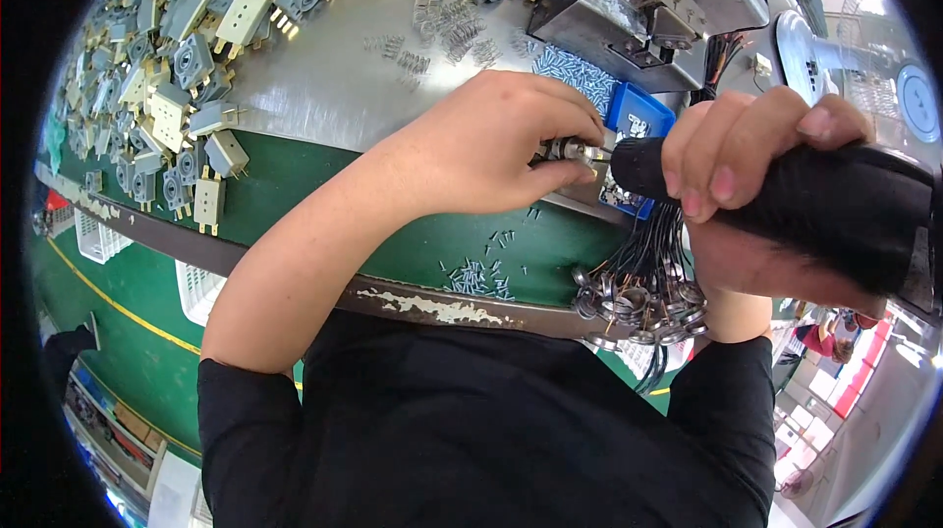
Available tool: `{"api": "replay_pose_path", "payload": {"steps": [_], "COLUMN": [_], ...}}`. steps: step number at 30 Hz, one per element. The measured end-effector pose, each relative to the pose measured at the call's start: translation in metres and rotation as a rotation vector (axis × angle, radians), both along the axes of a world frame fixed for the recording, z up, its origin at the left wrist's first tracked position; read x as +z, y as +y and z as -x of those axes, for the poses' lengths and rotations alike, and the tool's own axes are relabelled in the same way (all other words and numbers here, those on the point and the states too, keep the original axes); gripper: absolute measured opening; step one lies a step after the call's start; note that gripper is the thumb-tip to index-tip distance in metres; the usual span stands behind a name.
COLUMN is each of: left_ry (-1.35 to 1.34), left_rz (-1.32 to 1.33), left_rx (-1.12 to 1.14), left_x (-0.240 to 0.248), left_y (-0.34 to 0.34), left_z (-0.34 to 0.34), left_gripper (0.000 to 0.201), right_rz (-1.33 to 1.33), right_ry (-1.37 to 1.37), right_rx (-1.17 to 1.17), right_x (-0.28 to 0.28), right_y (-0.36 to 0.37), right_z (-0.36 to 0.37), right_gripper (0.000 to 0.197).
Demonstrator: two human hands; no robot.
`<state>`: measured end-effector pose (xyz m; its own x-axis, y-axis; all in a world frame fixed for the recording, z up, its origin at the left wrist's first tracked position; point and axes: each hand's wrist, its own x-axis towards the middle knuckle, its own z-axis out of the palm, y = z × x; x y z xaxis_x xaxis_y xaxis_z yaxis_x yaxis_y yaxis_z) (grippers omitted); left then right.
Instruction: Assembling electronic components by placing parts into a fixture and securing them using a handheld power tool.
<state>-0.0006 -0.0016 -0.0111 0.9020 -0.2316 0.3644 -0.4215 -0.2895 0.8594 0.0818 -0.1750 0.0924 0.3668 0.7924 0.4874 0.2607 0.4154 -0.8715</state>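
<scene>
My left hand (491, 140) is closed, pinching a small dark part with shiny metal (567, 149) between thumb and fingers. Most of that part is hidden by the hand, and its kind cannot be made out. My right hand (737, 155) wraps round a thick black electric screwdriver (835, 209), held almost level. Its nose points left at the pinched part; whether the bit touches it is unclear. Just beyond the two hands stands a blue bin (640, 104) with small metal pieces, partly covered by the screwdriver. Beside it lies a heap of small screws (575, 74).
Many grey and cream thermostat-like blocks with brass prongs (187, 61) cover the bench's left. Coil springs (457, 29) lie near the metal fixture (629, 12). Loose screws (478, 279) sit near the front edge. Black wires with metal rings (638, 310) hang there.
</scene>
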Motion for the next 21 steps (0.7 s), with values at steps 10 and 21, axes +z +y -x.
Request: {"api": "replay_pose_path", "payload": {"steps": [10,21], "left_ry": [-0.035,0.037], "left_rz": [0.003,-0.039], "left_rx": [0.004,-0.004], "left_x": [0.006,0.013], "left_y": [0.0,0.001], "left_z": [0.001,0.0], "left_gripper": [0.03,0.027], "right_rz": [-0.041,-0.078], "right_ry": [0.036,0.145], "right_rx": [-0.07,-0.179], "right_x": [0.031,0.022], "right_y": [-0.002,0.001], "right_z": [-0.018,-0.012], "right_gripper": [0.116,0.124]}}
